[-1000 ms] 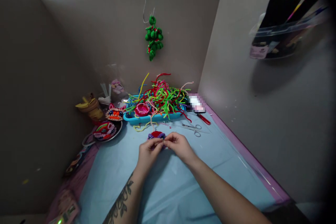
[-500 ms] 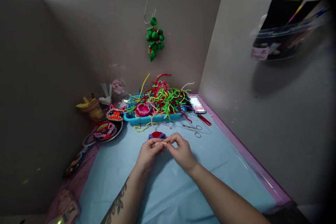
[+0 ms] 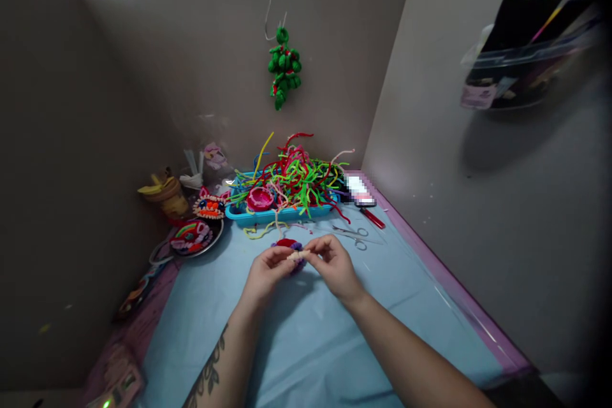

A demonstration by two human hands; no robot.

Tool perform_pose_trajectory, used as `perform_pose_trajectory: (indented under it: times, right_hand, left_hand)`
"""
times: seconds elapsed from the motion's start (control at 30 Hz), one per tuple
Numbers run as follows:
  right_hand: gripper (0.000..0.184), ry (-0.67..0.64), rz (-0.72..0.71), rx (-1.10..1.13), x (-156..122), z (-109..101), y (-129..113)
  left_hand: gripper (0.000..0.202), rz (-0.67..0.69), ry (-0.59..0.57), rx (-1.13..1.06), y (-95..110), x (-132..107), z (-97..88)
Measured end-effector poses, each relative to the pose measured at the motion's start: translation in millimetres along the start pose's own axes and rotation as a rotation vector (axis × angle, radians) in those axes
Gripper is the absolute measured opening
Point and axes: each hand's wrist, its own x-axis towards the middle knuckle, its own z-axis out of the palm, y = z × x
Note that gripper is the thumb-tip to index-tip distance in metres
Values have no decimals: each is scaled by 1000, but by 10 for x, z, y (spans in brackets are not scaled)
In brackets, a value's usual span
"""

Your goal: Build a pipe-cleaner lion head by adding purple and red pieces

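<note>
Between my fingertips I hold a short, pale cream pipe cleaner (image 3: 299,255) that looks twisted or coiled. My left hand (image 3: 268,271) pinches its left end, and my right hand (image 3: 333,266) pinches the right end. Just behind and below it lies a round purple and red pipe-cleaner piece (image 3: 288,243), partly covered by my fingers. A pale pipe cleaner (image 3: 278,226) runs from near that piece towards the tray. To the right of my right hand, a pair of scissors (image 3: 354,236) rests on the blue cloth.
A blue tray (image 3: 268,218) heaped with colourful pipe cleaners (image 3: 306,178) stands at the back. Right of it are a phone (image 3: 359,189) and a red-handled tool (image 3: 373,217). On the left sits a dish (image 3: 217,239) of finished pieces. A green ornament (image 3: 285,68) hangs on the back panel.
My hands have drawn slightly apart, the right one up a little. More of the cream pipe cleaner and of the purple piece behind it now shows.
</note>
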Motion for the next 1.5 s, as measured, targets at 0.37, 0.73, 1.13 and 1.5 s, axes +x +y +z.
perform_pose_trajectory:
  times: [0.37, 0.73, 1.13, 1.5]
  right_hand:
    - [28, -95, 386, 153, 18, 10, 95]
    - [20, -84, 337, 64, 4, 28, 58]
    - [6, -102, -278, -490, -115, 17, 15]
    - [4, -126, -101, -397, -94, 34, 3]
  left_hand:
    - [9, 468, 89, 539, 83, -56, 43]
    - [11, 410, 98, 679, 27, -65, 12]
    - [27, 19, 17, 221, 7, 2, 31]
    - [28, -65, -31, 115, -47, 17, -23]
